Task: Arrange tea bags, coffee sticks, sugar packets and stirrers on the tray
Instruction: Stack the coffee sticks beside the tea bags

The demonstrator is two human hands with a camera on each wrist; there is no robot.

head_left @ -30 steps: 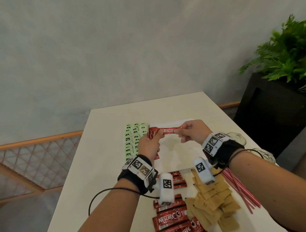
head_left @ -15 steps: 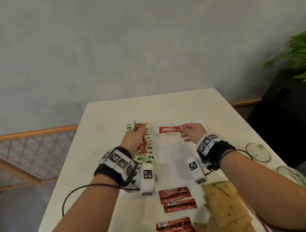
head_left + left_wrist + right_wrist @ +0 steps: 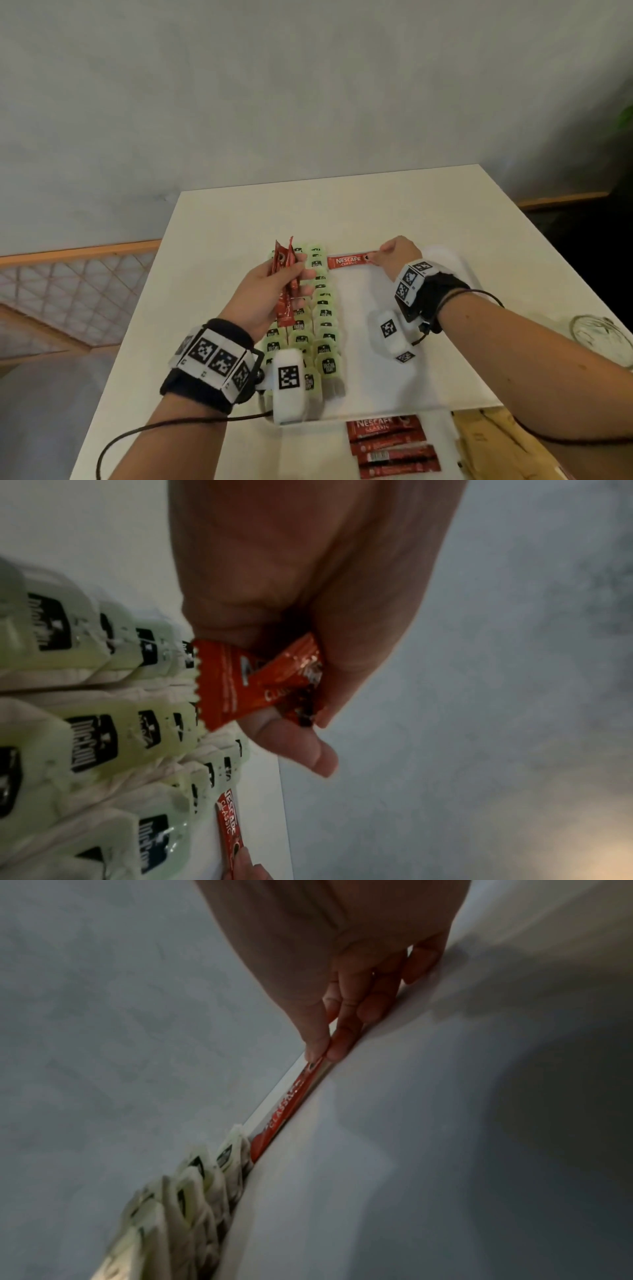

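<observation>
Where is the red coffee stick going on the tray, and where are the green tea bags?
coffee stick [image 3: 347, 261], head view, on its white lettering.
green tea bags [image 3: 324, 312], head view, on one bag mid-row.
tray [image 3: 404, 383], head view, on its bare white floor.

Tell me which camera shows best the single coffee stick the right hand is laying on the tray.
The head view: the whole coffee stick, label up, pinched by the right hand. The right wrist view shows it edge-on; the left wrist view shows it partly.

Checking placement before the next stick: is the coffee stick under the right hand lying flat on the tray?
Flat, it seems: the coffee stick lies along the tray's far edge, right hand pinching its end.
</observation>
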